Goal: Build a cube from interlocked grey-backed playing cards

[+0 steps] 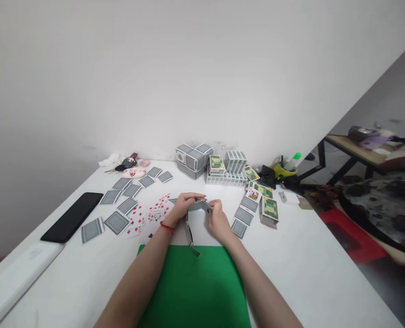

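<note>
From your head camera, both your hands meet just past the far edge of the green mat (195, 287). Your left hand (182, 207) and right hand (218, 218) pinch a bent strip of cards (197, 206) between them, fingers closed on its top. The strip bridges from hand to hand, then hangs down from your left hand toward the mat. Both hands are equally near it. Left of the mat lie loose cards (127, 205) and a black phone (73, 216)

Left hand (184, 206) and right hand (218, 217) pinch a folded card piece (196, 214) above the green mat (195, 287).
</note>
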`<state>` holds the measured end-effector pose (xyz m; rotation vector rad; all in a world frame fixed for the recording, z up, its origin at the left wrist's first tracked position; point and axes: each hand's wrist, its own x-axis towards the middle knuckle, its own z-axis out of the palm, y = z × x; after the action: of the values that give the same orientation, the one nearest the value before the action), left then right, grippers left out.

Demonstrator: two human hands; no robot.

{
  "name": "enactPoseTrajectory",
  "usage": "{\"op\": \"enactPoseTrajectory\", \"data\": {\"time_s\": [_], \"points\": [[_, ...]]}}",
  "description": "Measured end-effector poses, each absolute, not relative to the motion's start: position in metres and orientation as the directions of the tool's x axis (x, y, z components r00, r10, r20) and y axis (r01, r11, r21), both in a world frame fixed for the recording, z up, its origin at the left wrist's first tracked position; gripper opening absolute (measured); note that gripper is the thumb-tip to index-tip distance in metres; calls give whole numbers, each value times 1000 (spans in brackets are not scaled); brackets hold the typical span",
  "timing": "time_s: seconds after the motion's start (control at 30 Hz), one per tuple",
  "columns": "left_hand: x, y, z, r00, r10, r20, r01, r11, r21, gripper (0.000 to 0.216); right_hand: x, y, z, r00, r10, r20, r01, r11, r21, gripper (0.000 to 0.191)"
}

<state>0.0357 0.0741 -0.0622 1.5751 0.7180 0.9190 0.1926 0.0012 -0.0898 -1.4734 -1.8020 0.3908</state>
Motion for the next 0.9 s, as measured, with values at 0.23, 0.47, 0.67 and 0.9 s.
{"op": "enactPoseTrajectory", "data": {"time_s": [0.23,0.47,0.67,0.9], "points": [[45,72,-62,530,796,293,-15,-337,941,34,186,-1,-85,-11,949,316,702,233,-673,17],[36,79,-65,434,849,301,-21,-325,946,35,191,2,-85,100,963,251,380,196,-904,24],[24,86,-64,354,895,273,-81,-261,962,40,212,-7,-63,-188,958,217,254,261,-932,33],[25,86,-62,330,917,223,-145,-185,972,38,210,-15,-68,-284,941,186,426,298,-855,14]]}}
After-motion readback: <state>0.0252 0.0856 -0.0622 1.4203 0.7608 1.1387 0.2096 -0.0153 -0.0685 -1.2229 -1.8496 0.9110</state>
